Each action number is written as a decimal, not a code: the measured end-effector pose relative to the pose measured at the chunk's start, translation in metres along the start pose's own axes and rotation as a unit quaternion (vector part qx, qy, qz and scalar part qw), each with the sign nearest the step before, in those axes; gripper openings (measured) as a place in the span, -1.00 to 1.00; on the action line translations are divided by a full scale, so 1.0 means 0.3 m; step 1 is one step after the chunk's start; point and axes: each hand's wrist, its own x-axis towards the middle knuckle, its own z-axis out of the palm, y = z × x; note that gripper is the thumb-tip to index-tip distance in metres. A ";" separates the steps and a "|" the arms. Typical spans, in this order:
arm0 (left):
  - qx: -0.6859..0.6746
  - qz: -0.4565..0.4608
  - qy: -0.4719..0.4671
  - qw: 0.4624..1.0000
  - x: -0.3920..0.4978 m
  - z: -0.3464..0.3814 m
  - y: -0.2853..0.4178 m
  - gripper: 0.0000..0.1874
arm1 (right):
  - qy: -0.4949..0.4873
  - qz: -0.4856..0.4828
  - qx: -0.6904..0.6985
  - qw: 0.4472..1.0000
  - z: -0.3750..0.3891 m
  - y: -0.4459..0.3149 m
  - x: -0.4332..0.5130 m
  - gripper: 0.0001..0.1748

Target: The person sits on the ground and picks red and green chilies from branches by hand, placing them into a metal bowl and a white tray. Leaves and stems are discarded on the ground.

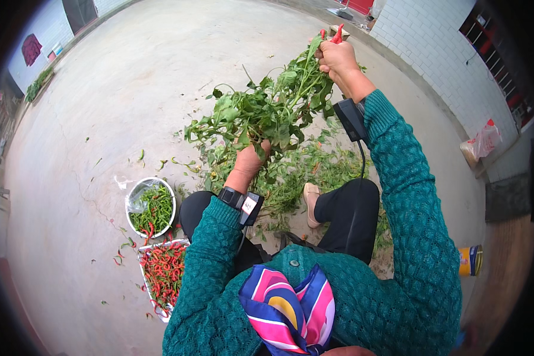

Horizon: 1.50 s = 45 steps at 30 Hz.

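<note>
A leafy green chili pepper plant (271, 107) stretches between my two hands above the ground. My left hand (250, 160) grips its lower part, with leaves covering most of the fingers. Farther out, my right hand (340, 58) is closed at the other end, and red chili peppers (338, 34) stick up out of the fist. Whether that fist also grips the stem is hard to see. Below the plant, a heap of picked-over stalks and leaves (289, 191) covers the ground around my feet.
To my left stands a white bucket (174, 209) of green chilies (153, 207), lined with clear plastic. Nearer me is a white tray (147, 285) of red chilies (164, 267). Loose peppers lie on the concrete floor (93, 155). A yellow-and-blue can (467, 261) is at my right.
</note>
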 end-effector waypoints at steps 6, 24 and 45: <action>-0.146 -0.122 0.014 0.982 -0.013 -0.020 0.018 -0.89 | 0.089 -0.089 0.136 0.983 -0.179 -0.093 0.274 -0.67; -0.172 -0.197 -0.031 0.965 -0.012 -0.079 -0.055 -0.79 | -0.115 -0.092 -0.153 0.977 0.047 0.125 -0.275 -0.76; -0.054 0.029 -0.027 0.998 -0.020 -0.094 -0.105 -0.86 | 0.101 -0.291 -0.638 0.706 -0.321 -0.102 0.067 -0.81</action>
